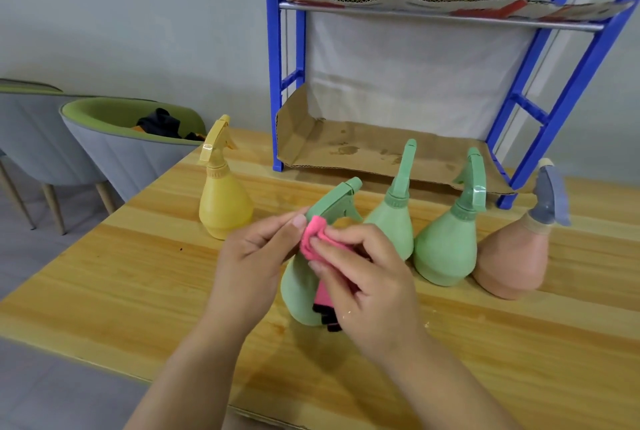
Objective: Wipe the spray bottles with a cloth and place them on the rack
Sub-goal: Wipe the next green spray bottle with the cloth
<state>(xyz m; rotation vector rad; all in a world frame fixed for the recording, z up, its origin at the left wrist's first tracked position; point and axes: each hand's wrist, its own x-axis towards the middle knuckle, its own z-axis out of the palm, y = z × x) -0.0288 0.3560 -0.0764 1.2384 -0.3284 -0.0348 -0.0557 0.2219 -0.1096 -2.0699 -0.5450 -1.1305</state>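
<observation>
A green spray bottle (pixel 298 291) stands tilted on the wooden table (pixel 121 284) in front of me. My left hand (pixel 252 263) grips its neck below the trigger head. My right hand (pixel 363 277) pinches a pink cloth (pixel 311 239) against the bottle's neck and side. Behind them stand a yellow bottle (pixel 225 201), two more green bottles (pixel 394 218) (pixel 446 246), and a peach bottle with a blue-grey head (pixel 512 256). The blue rack (pixel 277 83) rises at the back, its lower shelf lined with bare cardboard (pixel 374 149).
The rack's upper shelf (pixel 450 10) also carries cardboard. Two grey and green chairs (pixel 114 149) stand left of the table, one with dark clothing on its seat. The table's near edge runs across the bottom left.
</observation>
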